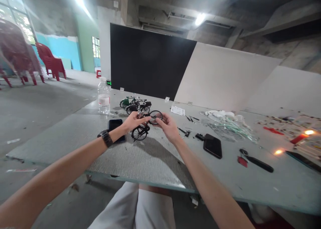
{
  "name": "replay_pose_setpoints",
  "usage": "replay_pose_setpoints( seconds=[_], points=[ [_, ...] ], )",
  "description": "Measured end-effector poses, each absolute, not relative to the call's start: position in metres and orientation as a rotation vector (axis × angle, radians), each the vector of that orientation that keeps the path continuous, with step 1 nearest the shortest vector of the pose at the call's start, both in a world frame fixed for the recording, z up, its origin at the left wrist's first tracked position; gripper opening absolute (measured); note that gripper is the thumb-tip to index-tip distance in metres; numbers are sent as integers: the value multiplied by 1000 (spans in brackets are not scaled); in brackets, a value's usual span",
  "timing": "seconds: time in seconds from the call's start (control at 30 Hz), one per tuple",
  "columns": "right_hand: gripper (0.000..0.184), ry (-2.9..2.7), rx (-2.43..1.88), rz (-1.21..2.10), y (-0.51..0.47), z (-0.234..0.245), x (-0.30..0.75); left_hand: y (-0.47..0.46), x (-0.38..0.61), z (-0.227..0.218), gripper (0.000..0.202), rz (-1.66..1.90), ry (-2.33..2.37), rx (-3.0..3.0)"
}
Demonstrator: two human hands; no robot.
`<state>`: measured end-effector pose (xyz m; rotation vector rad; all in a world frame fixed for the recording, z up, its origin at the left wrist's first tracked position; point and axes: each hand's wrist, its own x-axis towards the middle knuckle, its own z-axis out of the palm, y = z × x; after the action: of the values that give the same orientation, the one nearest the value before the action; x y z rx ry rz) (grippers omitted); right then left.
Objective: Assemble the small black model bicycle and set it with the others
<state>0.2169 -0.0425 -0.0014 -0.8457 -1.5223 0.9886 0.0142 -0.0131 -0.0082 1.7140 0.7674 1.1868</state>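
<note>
Between my two hands is a small black model bicycle, held tilted above the table with one wheel low and the other raised to the right. My left hand, with a dark band on its wrist, is closed on the bicycle's frame near the handlebar. On the right, my right hand pinches the rim of the raised wheel. Just behind stand several finished-looking model bicycles, one with a green bag. A dark phone lies under my left wrist.
A water bottle stands at the back left. To the right lie paper slips, a black power bank, a black-handled tool and a heap of clear plastic bags. A black panel rises along the table's back edge.
</note>
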Motion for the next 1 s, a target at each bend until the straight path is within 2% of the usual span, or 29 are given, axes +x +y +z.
replay_pose_setpoints(
  seconds=[0.5,0.73,1.0],
  points=[
    [41,-1423,-820,959,-43,-3,216,-25,31,-13,39,1232,735,1409],
    [37,-1471,-833,817,-40,-4,220,-37,42,-13,38,1365,715,1347],
    [37,-1444,-787,964,-39,-5,223,-51,53,-17,38,1418,758,1214]
  ],
)
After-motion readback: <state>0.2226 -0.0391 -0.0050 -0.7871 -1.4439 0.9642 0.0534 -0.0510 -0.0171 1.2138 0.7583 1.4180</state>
